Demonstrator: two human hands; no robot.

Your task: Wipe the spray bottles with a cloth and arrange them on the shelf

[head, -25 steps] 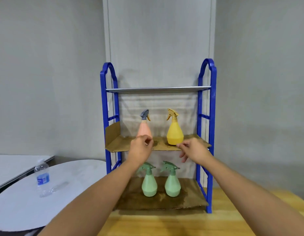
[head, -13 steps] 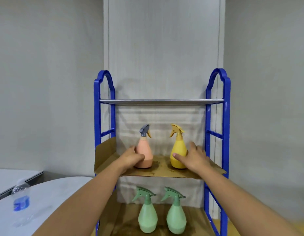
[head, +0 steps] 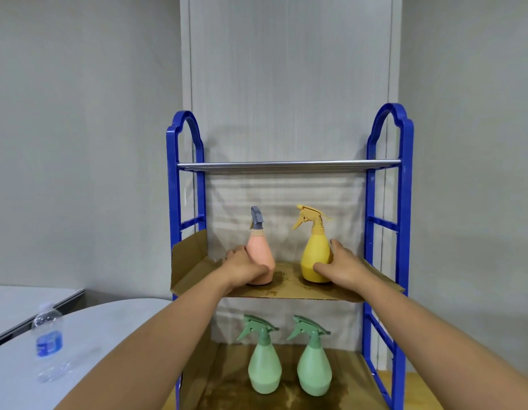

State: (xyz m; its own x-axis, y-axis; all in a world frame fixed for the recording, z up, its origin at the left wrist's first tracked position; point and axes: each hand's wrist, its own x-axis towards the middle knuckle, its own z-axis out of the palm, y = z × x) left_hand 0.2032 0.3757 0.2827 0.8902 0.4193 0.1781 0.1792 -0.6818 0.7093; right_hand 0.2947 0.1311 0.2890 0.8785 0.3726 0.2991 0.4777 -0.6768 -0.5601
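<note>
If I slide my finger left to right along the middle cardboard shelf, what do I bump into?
Left hand → pink spray bottle → yellow spray bottle → right hand. Each hand wraps round the bottle beside it.

Two bare forearms were visible in the head view, without sleeves, watch, bracelet or gloves. The left hand (head: 245,269) and the right hand (head: 341,269) carried no rings that could be seen. The fingernails were short and plain. Clothing was outside the picture.
</note>
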